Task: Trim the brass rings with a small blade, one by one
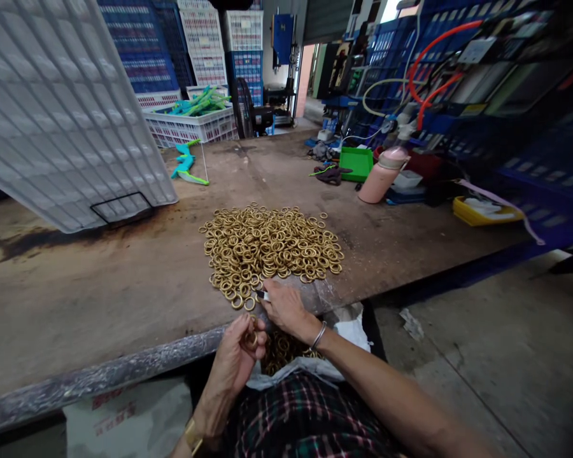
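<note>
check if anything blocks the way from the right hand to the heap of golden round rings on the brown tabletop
Nothing visible blocks it. The right hand is at the near edge of the heap of golden round rings, holding a small black-and-white object beside them.

Left hand (241, 350) curls near the right hand (286, 308)

Dim — bright opening (391, 9) upper right | edges stretched, blurred | right margin dark
</note>
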